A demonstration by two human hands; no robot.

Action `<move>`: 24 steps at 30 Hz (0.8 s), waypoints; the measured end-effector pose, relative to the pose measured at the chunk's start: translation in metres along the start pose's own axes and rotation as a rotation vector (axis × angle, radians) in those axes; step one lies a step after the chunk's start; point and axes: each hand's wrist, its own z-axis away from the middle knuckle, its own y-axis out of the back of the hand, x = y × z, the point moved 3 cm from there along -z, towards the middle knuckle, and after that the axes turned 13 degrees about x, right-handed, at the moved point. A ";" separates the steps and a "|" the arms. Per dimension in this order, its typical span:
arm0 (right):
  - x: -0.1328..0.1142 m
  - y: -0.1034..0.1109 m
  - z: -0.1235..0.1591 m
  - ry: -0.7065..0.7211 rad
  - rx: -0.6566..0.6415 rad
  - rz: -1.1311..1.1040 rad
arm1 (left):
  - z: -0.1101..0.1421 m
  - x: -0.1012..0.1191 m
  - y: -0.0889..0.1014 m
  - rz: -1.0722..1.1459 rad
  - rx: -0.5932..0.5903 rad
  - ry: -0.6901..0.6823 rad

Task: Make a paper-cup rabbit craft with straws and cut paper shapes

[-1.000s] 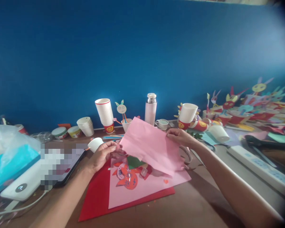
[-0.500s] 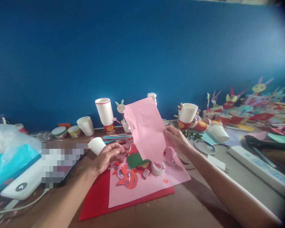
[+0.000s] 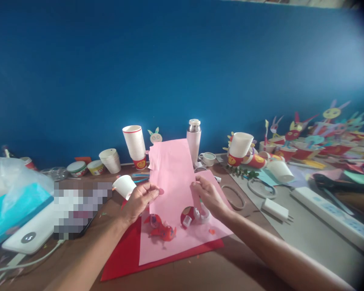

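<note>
Two pinches: left hand holds pink disc, right hand holds pink sheet by its edge, space above.

Hands hold up pink paper — white cup lies nearby, tilted.

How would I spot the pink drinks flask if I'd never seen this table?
Find the big blue wall. At its foot, right of the tallest stack of white paper cups, stands the slim pink flask. Unlike the cups, it has a shiny metal collar and white cap.
</note>
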 end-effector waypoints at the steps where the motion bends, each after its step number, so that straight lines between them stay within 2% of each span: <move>1: -0.001 0.000 0.001 -0.013 -0.046 0.005 | -0.001 0.002 0.002 -0.022 0.016 -0.020; 6: 0.004 0.003 -0.001 -0.120 -0.261 0.069 | -0.002 0.006 0.005 -0.034 0.057 -0.052; 8: 0.008 0.004 -0.001 -0.159 -0.293 0.078 | -0.002 0.007 0.004 -0.015 0.067 -0.048; 11: 0.012 0.004 -0.003 -0.180 -0.217 0.041 | -0.002 0.013 0.004 0.000 0.129 -0.068; 15: 0.009 0.002 -0.002 -0.171 -0.097 -0.051 | 0.005 0.032 0.012 -0.054 0.346 -0.253; 17: 0.007 -0.001 0.000 -0.169 -0.066 -0.081 | 0.012 0.041 0.012 -0.010 0.374 -0.306; 19: 0.006 -0.004 0.004 -0.179 -0.042 -0.102 | 0.022 0.046 0.005 0.030 0.299 -0.248; 20: 0.006 -0.006 0.006 -0.185 -0.030 -0.111 | 0.028 0.047 -0.002 0.048 0.205 -0.173; 21: 0.007 -0.008 0.007 -0.188 -0.020 -0.120 | 0.035 0.046 -0.010 0.044 0.077 -0.075; 23: 0.008 -0.009 0.011 -0.181 0.000 -0.135 | 0.050 0.043 -0.028 0.012 -0.254 0.134; 24: 0.008 -0.009 0.013 -0.171 0.010 -0.138 | 0.057 0.041 -0.035 0.024 -0.340 0.205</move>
